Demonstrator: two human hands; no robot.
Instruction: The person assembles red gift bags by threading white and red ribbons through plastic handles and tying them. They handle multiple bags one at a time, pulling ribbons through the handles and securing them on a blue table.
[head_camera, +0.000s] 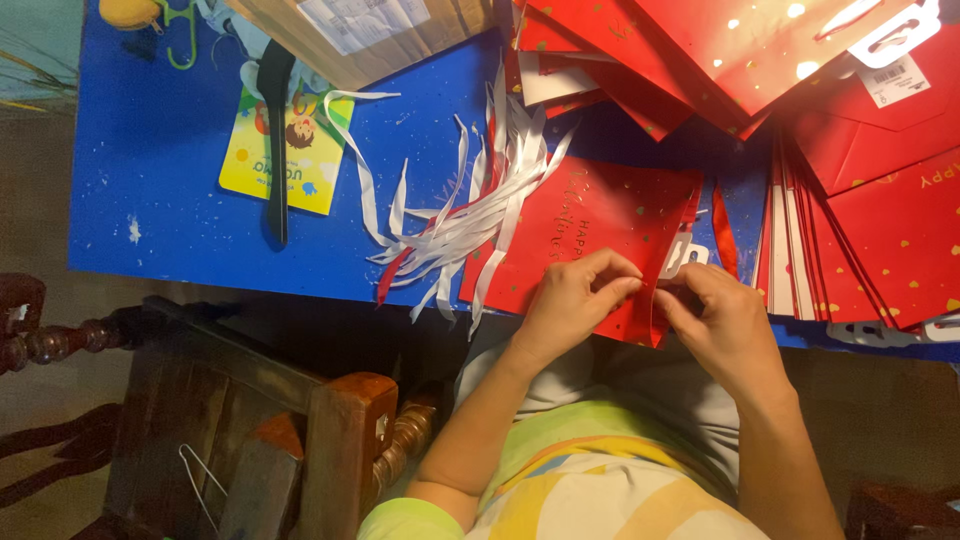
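Scanning from the left, we saw a yellow card (283, 150) under a black tool (276, 130) on the blue counter (150, 200), then loose white ribbons (460, 215). Our left hand (572, 300) pinched the near edge of a flat red gift bag (595, 240) at the counter's front edge. Our right hand (722, 320) pinched the same bag just beside it, near its white hang tab (685, 255). Stacked red bags (860, 230) lay at right.
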